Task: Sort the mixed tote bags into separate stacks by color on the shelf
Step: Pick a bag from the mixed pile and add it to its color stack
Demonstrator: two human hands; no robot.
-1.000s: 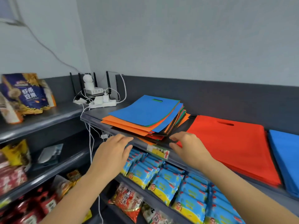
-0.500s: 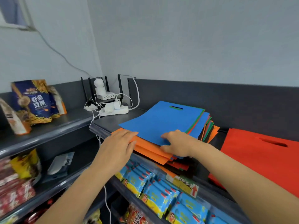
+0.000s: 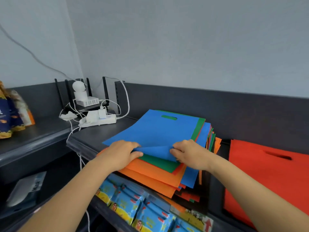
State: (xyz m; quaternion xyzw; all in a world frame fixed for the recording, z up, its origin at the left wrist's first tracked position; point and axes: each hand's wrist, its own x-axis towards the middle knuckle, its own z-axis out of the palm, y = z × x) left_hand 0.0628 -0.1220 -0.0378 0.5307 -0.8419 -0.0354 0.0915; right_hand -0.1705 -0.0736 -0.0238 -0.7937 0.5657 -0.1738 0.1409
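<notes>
hands (image 3: 155, 156): 2 | mixed bag pile (image 3: 160, 171): 1 | red stack (image 3: 267, 173): 1 | power strip (image 3: 98, 120): 1

A small retail shop: dark grey metal display shelving (image 3: 93, 144) with a printed price label (image 3: 194, 218) on its front rail, rows of blue-and-yellow packaged snacks (image 3: 133, 210) below, dark blue snack bags (image 3: 8, 114) at left.

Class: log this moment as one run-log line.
both hands: left hand, right hand | lifting near edge of top blue bag | mixed pile | red stack beside
</notes>
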